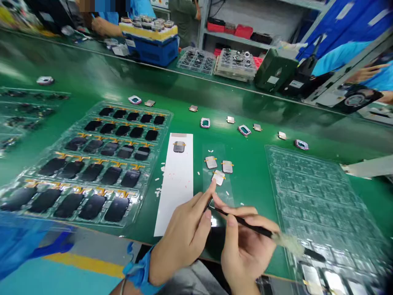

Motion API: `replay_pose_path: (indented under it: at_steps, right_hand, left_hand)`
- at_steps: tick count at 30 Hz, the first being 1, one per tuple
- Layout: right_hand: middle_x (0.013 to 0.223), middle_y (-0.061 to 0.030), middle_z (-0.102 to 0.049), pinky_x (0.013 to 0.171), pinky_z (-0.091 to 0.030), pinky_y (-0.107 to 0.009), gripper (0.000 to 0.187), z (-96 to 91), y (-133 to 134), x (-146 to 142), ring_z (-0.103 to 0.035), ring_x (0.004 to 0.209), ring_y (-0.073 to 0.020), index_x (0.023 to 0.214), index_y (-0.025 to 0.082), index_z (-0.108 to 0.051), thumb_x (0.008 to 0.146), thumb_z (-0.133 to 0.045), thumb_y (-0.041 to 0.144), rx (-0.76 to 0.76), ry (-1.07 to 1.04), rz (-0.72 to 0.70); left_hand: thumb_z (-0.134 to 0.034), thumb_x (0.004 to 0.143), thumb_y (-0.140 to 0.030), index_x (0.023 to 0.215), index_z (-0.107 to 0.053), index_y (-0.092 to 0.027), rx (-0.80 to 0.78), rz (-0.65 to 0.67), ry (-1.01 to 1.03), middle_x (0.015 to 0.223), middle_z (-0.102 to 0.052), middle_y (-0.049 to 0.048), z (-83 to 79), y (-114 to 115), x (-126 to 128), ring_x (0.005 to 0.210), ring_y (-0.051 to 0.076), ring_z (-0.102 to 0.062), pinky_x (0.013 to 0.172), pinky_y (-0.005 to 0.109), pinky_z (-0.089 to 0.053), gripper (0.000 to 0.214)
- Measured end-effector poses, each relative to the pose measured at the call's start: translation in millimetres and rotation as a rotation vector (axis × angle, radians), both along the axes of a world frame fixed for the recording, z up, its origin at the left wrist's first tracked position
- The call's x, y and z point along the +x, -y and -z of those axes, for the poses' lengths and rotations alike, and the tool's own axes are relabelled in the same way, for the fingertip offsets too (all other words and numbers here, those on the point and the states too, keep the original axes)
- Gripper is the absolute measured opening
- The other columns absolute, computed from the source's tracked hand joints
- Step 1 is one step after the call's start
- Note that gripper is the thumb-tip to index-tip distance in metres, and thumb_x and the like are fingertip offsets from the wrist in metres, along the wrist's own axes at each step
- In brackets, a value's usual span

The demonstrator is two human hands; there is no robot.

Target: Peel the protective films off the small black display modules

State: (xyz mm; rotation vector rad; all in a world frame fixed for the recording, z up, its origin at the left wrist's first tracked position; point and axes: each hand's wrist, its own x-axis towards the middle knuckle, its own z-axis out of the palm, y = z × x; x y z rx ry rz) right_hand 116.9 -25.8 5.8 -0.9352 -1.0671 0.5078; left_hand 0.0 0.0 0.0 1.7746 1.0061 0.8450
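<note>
My left hand (184, 237) is low in the middle, fingers curled, its index finger stretched toward a small white square part (218, 177) with gold tabs. My right hand (245, 246) pinches a thin black tweezer-like tool (245, 223) whose tip points left to a small piece held between both hands. Two more white square parts (211, 162) (227, 166) lie just beyond on a clear film strip. A long white paper strip (176, 188) carries one dark screen part (179, 146).
A clear tray (92, 164) with several black screen parts fills the left. An empty clear tray (313, 196) lies right. Small pink-rimmed frames (205, 122) and metal squares dot the green belt. Other people's hands (102, 25) and stacked trays (236, 61) are at the far side.
</note>
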Motion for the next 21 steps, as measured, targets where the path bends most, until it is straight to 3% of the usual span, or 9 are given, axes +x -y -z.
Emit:
replay_pose_path:
  at_steps: [9,16,21]
  right_hand:
    - [0.09,-0.0013,-0.065,0.079,-0.066,-0.033,0.032,0.7,1.8,-0.9,-0.073,0.087,-0.0156,0.104,0.022,-0.046,0.088,-0.05,-0.005,-0.001,-0.022,-0.009]
    - [0.09,-0.0011,-0.064,0.081,-0.065,-0.031,0.032,-0.2,1.3,-0.7,-0.073,0.087,-0.014,0.104,0.022,-0.047,0.089,-0.048,-0.006,0.014,-0.03,-0.004]
    - [0.09,-0.002,-0.065,0.08,-0.065,-0.033,0.032,-0.3,1.2,-0.8,-0.073,0.089,-0.0155,0.105,0.022,-0.047,0.088,-0.049,-0.006,0.01,-0.026,-0.002]
  left_hand:
    - [-0.028,0.103,-0.028,0.156,-0.025,-0.027,0.01,0.006,-0.042,0.097,-0.062,0.0058,-2.1,2.1,-1.9,0.081,0.021,-0.059,0.097,0.041,-0.048,0.053]
    - [-0.029,0.103,-0.025,0.157,-0.02,-0.029,0.037,0.009,-0.036,0.133,-0.059,0.009,-3.0,2.0,-0.9,0.111,0.022,-0.06,0.099,0.038,-0.049,0.055]
    - [-0.029,0.103,-0.025,0.157,-0.019,-0.03,0.037,0.006,-0.04,0.128,-0.062,0.0076,-2.8,3.0,-0.1,0.106,0.021,-0.062,0.099,0.038,-0.049,0.055]
